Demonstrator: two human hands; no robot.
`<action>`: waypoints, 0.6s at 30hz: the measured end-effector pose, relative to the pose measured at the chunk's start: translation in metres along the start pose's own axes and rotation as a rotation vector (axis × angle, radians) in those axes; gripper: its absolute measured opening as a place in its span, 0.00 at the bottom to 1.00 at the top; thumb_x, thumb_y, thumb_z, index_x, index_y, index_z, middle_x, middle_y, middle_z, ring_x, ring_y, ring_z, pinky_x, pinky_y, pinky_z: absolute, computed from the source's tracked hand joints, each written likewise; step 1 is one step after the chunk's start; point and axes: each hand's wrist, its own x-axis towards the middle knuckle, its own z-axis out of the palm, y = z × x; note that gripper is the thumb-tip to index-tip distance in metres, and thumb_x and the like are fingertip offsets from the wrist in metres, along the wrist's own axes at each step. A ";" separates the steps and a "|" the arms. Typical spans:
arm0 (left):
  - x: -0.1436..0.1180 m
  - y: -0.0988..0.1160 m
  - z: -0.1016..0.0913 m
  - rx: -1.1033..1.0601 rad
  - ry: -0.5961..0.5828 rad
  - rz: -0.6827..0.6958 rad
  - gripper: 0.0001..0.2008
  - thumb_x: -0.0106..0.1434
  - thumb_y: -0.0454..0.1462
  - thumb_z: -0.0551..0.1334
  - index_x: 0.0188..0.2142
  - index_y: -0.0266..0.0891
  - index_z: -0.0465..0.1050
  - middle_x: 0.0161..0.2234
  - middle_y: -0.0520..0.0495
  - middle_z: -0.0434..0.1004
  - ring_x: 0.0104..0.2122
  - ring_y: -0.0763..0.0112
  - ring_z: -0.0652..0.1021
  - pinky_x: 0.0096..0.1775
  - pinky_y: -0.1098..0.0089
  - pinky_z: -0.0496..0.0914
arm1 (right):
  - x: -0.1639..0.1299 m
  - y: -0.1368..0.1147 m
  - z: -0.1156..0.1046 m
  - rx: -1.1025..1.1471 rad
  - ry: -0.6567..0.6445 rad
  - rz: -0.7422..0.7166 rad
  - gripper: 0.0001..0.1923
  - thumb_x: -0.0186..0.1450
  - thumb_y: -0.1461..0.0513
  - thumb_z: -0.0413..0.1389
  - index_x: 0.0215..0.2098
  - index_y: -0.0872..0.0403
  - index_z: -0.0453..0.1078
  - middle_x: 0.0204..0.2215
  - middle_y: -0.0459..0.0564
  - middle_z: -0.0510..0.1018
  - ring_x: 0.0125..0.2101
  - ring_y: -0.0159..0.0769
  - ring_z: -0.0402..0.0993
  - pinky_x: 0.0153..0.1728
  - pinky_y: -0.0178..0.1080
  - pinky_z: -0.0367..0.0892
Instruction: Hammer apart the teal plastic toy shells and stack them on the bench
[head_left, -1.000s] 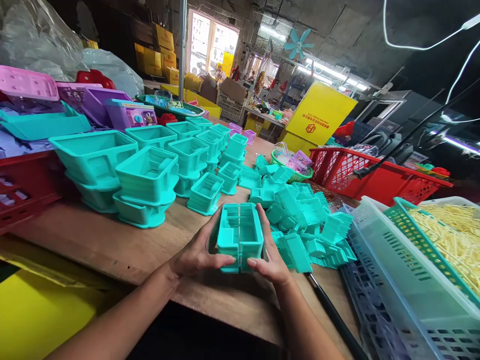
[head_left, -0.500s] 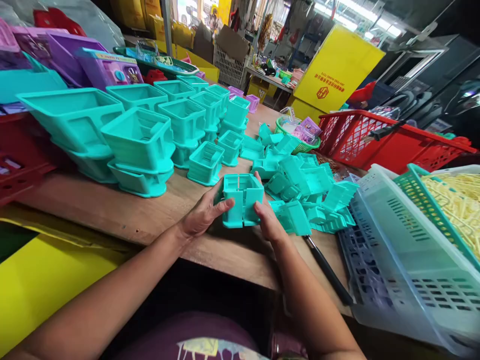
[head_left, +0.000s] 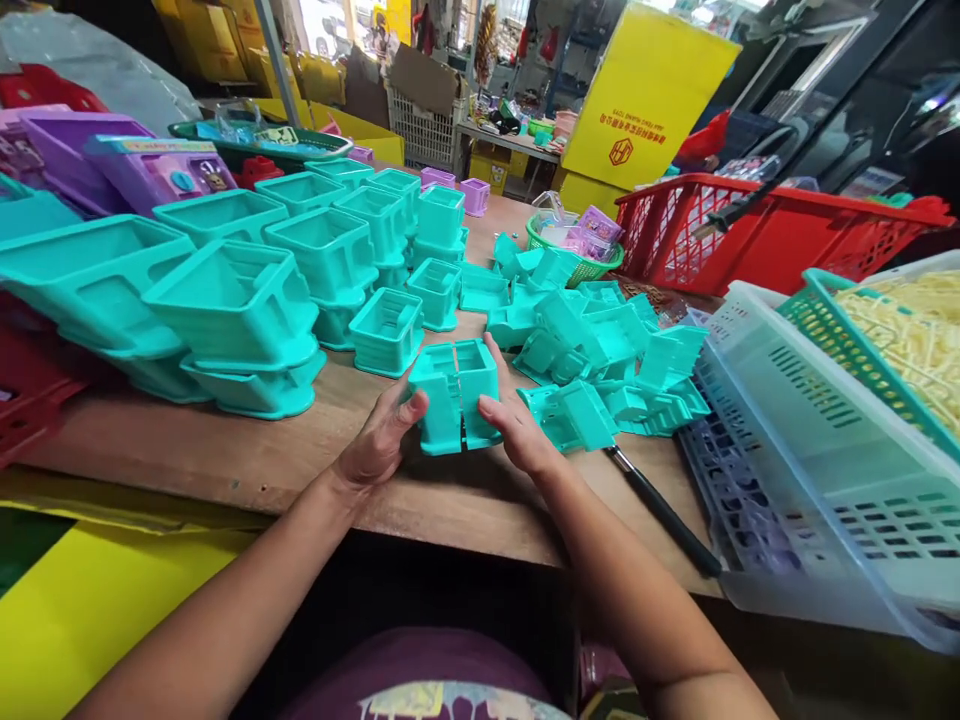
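Observation:
Near the table's front edge, two turquoise plastic shell halves stand face to face with a thin gap between them. My left hand (head_left: 380, 433) grips the left half (head_left: 438, 402), thumb on its near side. Around the right half (head_left: 478, 392) my right hand (head_left: 517, 418) is closed, thumb at its front. A small turquoise box (head_left: 388, 332) sits just beyond my left hand. Right of my right hand lies a heap of loose turquoise halves (head_left: 600, 345), its nearest piece (head_left: 574, 418) close to my wrist.
Stacked turquoise boxes (head_left: 232, 300) fill the table's left side. A black-handled tool (head_left: 664, 512) lies at the right, beside a clear plastic basket (head_left: 817, 480). Behind the heap stand a green basket (head_left: 577, 262) and a red crate (head_left: 750, 235). A yellow carton (head_left: 645, 100) rises at the back.
The gap between the halves has narrowed at the top, and the halves now tilt slightly. Both hands keep their grip. The whole view has shifted a little.

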 end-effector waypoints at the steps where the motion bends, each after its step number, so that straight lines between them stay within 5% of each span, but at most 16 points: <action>1: 0.000 -0.001 -0.001 0.004 0.000 0.003 0.34 0.59 0.53 0.66 0.60 0.40 0.69 0.50 0.41 0.80 0.59 0.47 0.71 0.59 0.55 0.66 | 0.000 -0.001 0.000 0.005 0.006 -0.023 0.47 0.64 0.39 0.51 0.72 0.42 0.35 0.71 0.42 0.48 0.71 0.45 0.39 0.69 0.55 0.39; 9: -0.001 0.000 0.007 -0.035 0.101 -0.022 0.36 0.55 0.56 0.67 0.57 0.40 0.71 0.54 0.39 0.77 0.58 0.44 0.72 0.58 0.52 0.68 | -0.005 -0.008 0.000 -0.075 0.047 -0.111 0.48 0.64 0.39 0.52 0.73 0.44 0.34 0.72 0.46 0.45 0.71 0.45 0.39 0.70 0.51 0.38; 18: -0.003 -0.003 0.004 0.007 0.073 -0.047 0.36 0.56 0.57 0.65 0.58 0.39 0.70 0.54 0.38 0.77 0.59 0.45 0.71 0.58 0.52 0.69 | -0.003 -0.005 0.001 -0.131 0.057 -0.144 0.49 0.65 0.40 0.52 0.73 0.47 0.33 0.71 0.51 0.44 0.70 0.47 0.40 0.70 0.52 0.37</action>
